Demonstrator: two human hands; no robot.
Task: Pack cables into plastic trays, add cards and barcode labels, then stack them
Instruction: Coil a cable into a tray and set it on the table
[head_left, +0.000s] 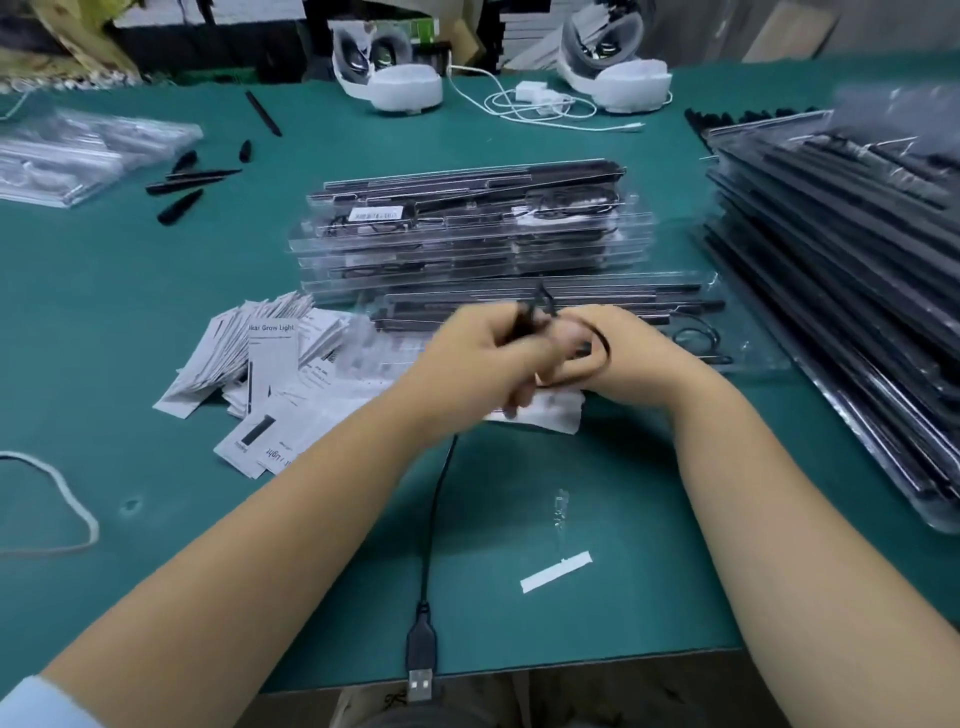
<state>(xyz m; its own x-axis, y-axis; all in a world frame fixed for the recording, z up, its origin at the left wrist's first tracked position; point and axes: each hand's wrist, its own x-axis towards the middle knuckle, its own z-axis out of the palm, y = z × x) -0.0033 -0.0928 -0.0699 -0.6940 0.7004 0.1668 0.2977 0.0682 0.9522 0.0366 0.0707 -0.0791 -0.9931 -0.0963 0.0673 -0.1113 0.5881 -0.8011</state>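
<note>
- While the left hand (483, 358) pinches the black cable (434, 525) at frame centre, fingers curled, keep each loop small and even.
- Right hand (618, 358) curls round the forming coil; the open tray (737, 358) lies just behind.
- USB plug (420, 660) overhangs the table edge (597, 662) at lower centre; tray stacks (857, 291) crowd the right.

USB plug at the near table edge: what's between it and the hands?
Head view: only the black cable itself, running from the USB plug over bare green mat up into the hands.
</note>
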